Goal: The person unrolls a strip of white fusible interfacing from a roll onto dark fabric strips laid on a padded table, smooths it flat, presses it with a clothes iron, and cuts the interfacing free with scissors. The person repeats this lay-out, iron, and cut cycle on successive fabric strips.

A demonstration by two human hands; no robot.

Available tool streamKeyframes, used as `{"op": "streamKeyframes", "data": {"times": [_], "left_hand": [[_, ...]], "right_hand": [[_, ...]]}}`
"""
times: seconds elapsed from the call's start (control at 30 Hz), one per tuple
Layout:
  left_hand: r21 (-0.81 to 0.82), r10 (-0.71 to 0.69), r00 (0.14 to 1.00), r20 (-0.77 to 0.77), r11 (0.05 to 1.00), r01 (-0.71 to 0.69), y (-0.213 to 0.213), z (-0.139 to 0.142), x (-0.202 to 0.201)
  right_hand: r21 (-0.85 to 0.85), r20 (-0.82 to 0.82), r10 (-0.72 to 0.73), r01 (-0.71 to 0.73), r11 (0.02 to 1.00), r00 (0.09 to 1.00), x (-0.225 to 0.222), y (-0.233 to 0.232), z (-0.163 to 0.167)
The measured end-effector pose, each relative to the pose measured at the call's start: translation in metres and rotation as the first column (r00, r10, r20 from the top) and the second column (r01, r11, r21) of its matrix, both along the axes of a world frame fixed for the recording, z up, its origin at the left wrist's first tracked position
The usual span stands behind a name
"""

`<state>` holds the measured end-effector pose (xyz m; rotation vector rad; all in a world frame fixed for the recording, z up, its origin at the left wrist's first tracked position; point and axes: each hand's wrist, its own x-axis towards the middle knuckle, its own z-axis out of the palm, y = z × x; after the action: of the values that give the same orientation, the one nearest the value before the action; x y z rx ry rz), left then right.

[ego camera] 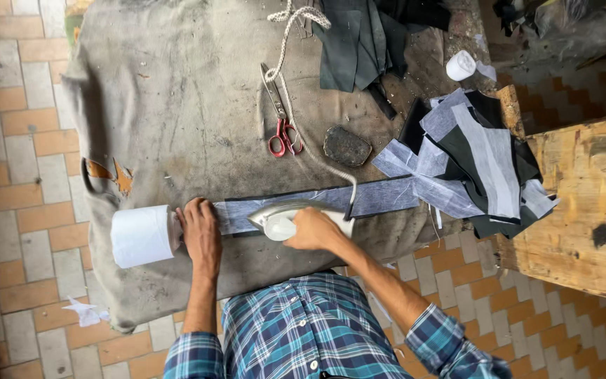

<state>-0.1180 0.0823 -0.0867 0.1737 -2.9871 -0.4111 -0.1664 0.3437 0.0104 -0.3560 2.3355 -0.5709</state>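
Cloth, grey and worn, covers our work surface, and everything else we place from the long fabric strip lying across its near edge. Beyond the strip's right end sits a heap of cut pieces, dark and pale. At its left end stands a white roll. Our right hand is closed around the handle of the iron, which rests about mid-strip. Our left hand lies flat, fingers spread, pinning the strip beside the roll. Farther back lie red-handled scissors. We judge the pressing roughly half done.
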Motion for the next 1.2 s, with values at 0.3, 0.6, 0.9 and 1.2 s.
{"op": "streamKeyframes", "data": {"times": [0.3, 0.6, 0.9, 1.2], "left_hand": [[0.022, -0.213, 0.976, 0.045, 0.977, 0.212, 0.012, -0.012, 0.016], [0.138, -0.115, 0.984, 0.134, 0.986, 0.097, 0.002, -0.015, 0.017], [0.108, -0.121, 0.977, 0.175, 0.989, 0.103, 0.003, -0.016, 0.021], [0.130, -0.126, 0.983, 0.136, 0.986, 0.108, -0.001, -0.017, 0.018]], "right_hand": [[0.077, 0.091, 0.112, -0.120, 0.990, 0.989, -0.048, 0.001, -0.013], [-0.102, -0.061, 0.199, -0.204, 0.974, 0.978, -0.049, 0.011, -0.025], [-0.172, -0.290, 0.123, -0.178, 0.969, 0.949, -0.030, 0.019, -0.024], [0.118, -0.114, 0.105, -0.091, 0.989, 0.988, -0.037, 0.004, -0.029]]}}
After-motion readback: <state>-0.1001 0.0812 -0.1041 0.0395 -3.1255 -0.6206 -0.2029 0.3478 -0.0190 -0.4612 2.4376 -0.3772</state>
